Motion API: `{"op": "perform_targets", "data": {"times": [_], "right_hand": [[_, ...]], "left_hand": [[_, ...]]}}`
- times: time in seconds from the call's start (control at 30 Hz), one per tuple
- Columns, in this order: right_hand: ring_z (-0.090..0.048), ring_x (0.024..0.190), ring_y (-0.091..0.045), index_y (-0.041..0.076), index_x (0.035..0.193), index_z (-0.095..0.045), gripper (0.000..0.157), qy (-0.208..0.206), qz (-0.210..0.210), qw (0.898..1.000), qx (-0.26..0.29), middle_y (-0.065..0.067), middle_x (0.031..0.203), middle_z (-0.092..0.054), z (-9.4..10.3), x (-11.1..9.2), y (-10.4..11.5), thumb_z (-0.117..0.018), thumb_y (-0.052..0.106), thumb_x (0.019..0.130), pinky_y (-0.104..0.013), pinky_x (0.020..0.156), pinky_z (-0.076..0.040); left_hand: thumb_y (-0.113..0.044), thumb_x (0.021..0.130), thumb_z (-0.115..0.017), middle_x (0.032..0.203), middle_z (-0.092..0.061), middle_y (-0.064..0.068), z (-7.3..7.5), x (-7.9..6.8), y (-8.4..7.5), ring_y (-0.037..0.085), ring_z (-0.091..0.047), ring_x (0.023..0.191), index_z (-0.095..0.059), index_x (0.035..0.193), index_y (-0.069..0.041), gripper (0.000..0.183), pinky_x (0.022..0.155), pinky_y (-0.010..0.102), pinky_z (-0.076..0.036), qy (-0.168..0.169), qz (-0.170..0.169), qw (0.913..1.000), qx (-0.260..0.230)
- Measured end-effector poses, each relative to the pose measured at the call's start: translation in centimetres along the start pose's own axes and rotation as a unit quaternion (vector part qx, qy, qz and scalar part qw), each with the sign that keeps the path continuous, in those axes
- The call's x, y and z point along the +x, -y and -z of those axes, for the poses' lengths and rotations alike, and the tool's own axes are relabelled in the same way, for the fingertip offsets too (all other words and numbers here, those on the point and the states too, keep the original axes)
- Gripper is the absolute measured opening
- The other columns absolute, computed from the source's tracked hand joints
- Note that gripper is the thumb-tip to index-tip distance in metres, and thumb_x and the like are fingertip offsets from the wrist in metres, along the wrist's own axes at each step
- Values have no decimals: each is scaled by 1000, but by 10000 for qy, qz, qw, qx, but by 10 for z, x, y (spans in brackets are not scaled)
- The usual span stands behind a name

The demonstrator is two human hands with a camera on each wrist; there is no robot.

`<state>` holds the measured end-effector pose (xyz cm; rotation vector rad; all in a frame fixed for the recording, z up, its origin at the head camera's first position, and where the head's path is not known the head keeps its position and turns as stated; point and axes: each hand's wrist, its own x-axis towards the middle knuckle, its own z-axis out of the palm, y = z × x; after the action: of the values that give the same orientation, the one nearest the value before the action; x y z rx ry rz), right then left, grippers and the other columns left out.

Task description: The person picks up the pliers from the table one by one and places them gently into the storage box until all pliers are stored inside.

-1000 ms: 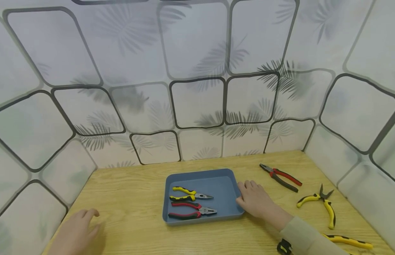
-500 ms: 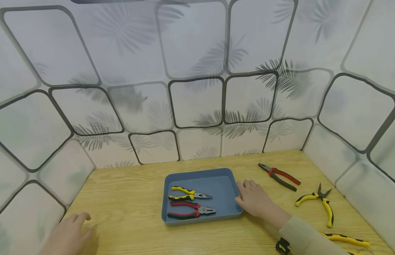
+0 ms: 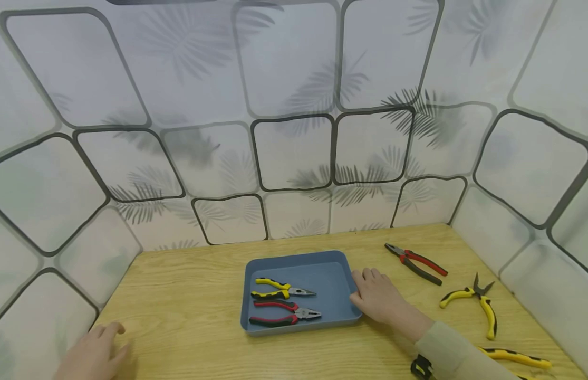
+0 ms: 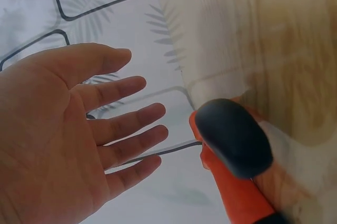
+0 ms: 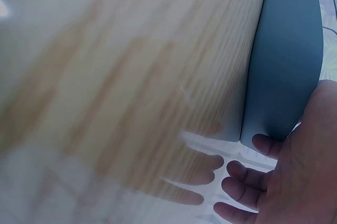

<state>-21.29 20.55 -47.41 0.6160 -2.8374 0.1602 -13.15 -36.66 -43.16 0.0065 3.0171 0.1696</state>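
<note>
A blue tray (image 3: 338,285) lies on the wooden table. Inside it, on the left, are yellow-black long-nose pliers (image 3: 284,290) above red-black combination pliers (image 3: 289,314). My right hand (image 3: 376,295) holds the tray's right rim, the thumb over the edge; in the right wrist view its fingers (image 5: 245,192) bend beside the outer wall. My left hand (image 3: 93,352) hovers at the table's left side with nothing in it. In the left wrist view its fingers (image 4: 139,116) spread loosely, apart from a red-orange handle with a black end (image 4: 231,140) close to the camera.
On the right lie red-black pliers (image 3: 417,264) and small yellow pliers (image 3: 479,301) with their jaws apart. A yellow-black handle (image 3: 517,358) is partly behind the right sleeve (image 3: 447,348), near a small black object (image 3: 422,367). Patterned walls (image 3: 294,153) enclose the back and sides.
My left hand has drifted left and slightly down, away from the tray. My right hand stays at the tray's rim, and the tray and pliers have not moved.
</note>
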Motion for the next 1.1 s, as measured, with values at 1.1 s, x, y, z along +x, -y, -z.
{"op": "perform_targets", "data": {"times": [1.1], "right_hand": [[-27,65,-17,14,91,-43,12,597,-145,9981,8,-1,75,-32,2,-1,2,-48,25,89,-30,58,-22]], "left_hand": [[-45,82,-64,85,-59,12,-23,-6,30,29,-59,73,-53,108,8,60,60,44,-47,583,701,9958,-80]]}}
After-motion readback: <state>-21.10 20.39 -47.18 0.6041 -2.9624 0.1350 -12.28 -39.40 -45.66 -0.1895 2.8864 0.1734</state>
